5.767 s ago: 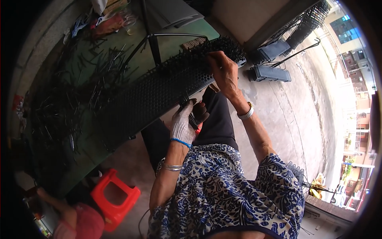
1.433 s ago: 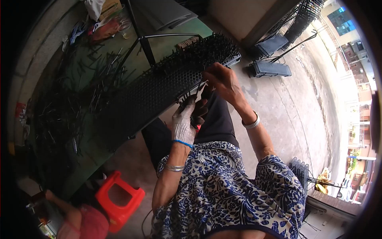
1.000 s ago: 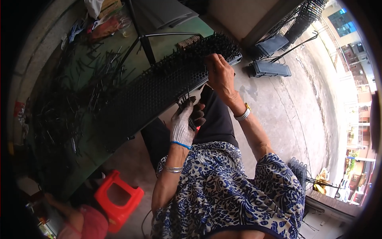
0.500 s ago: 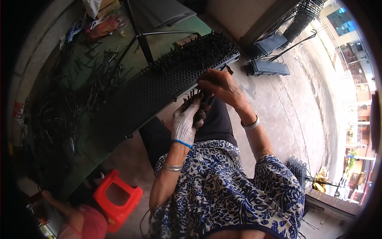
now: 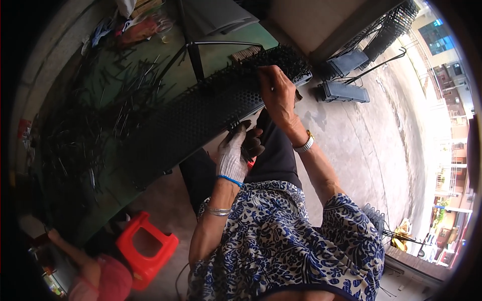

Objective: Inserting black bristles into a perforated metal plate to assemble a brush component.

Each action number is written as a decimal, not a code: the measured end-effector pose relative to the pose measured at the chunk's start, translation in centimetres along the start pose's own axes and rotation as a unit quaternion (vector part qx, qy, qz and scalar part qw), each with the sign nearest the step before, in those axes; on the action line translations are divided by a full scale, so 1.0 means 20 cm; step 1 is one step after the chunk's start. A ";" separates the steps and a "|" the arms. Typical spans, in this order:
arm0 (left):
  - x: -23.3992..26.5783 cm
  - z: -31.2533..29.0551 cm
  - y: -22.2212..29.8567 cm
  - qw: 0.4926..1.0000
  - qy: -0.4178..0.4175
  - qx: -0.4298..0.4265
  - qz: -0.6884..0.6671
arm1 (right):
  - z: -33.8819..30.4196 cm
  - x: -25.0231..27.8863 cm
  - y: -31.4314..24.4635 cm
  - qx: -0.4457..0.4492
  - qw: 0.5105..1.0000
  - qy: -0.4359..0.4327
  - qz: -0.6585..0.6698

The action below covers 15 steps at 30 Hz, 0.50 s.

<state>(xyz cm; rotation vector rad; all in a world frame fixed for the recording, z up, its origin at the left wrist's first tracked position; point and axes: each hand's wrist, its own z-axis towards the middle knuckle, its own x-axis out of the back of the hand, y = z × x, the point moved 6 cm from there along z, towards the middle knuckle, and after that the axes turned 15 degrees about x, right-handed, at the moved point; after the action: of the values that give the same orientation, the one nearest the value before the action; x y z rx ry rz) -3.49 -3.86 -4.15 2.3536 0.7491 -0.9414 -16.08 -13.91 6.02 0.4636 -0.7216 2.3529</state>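
A long black panel full of small holes (image 5: 201, 113) slants across the green table. Short black sticks (image 5: 286, 60) stand up thickly along its far right part. My bare right hand (image 5: 279, 93) is over that end, its fingers pinched together at the edge of the sticks. What they grip, if anything, is hidden. Below the panel's near edge is my left hand (image 5: 238, 143), in a white knit glove with blackened fingers. It is curled around a small bunch of black sticks, whose tips show above the thumb.
Loose black sticks (image 5: 100, 115) lie heaped over the table's left side. A black metal stand (image 5: 195, 57) rises behind the panel. A red plastic stool (image 5: 150, 263) and another person's arm (image 5: 73, 251) are at lower left. Grey panels on racks (image 5: 346, 92) stand on the floor at right.
My right hand has moved up and away from my left hand, onto the panel by the upright sticks. My left hand stays below the panel's edge. The view has shifted slightly.
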 end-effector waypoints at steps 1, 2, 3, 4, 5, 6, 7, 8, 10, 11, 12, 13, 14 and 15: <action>-0.01 -0.01 0.01 1.000 -0.006 -0.002 0.003 | -0.01 -0.01 0.01 0.001 1.000 -0.002 0.001; -0.02 -0.01 0.01 1.000 -0.013 -0.004 0.005 | -0.02 -0.04 0.02 0.007 1.000 -0.009 0.009; -0.02 -0.01 0.02 1.000 -0.012 -0.004 0.004 | -0.03 -0.05 0.03 0.013 1.000 -0.017 0.017; -0.02 -0.02 0.03 1.000 -0.008 -0.008 0.005 | -0.03 -0.05 0.01 0.012 1.000 -0.019 0.017; -0.02 -0.02 0.04 1.000 -0.003 -0.011 0.007 | -0.03 -0.07 0.00 0.009 0.997 -0.069 -0.020; -0.01 -0.01 0.04 1.000 -0.002 -0.010 0.006 | -0.04 -0.10 -0.01 0.006 0.991 -0.119 -0.057; -0.02 -0.01 0.04 1.000 -0.009 -0.004 0.008 | -0.04 -0.10 -0.01 0.006 0.991 -0.120 -0.058; -0.02 -0.01 0.04 1.000 -0.016 0.003 0.010 | -0.04 -0.11 -0.01 0.006 0.986 -0.141 -0.088; -0.05 -0.04 0.04 1.000 -0.006 -0.004 0.022 | -0.04 -0.12 -0.02 0.008 0.980 -0.163 -0.117; -0.06 -0.05 0.05 0.999 0.004 -0.012 0.034 | -0.04 -0.10 -0.03 -0.015 0.985 -0.151 -0.082; -0.06 -0.05 0.05 0.999 0.004 -0.012 0.034 | -0.04 -0.08 -0.04 -0.037 0.988 -0.140 -0.046; -0.06 -0.06 0.05 0.999 0.010 -0.013 0.037 | -0.02 -0.04 -0.06 -0.036 0.989 -0.139 -0.043; -0.05 -0.07 0.05 0.999 0.014 -0.011 0.040 | -0.03 -0.05 -0.07 -0.053 0.968 -0.244 0.042; -0.06 -0.08 0.06 0.999 0.014 -0.012 0.039 | -0.06 -0.08 -0.09 -0.068 0.928 -0.343 0.126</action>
<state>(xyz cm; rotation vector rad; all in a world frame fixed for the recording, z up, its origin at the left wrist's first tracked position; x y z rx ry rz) -2.73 -4.11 -2.07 2.3616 0.6698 -0.8623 -13.76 -12.73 4.93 1.2244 -1.3178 2.3370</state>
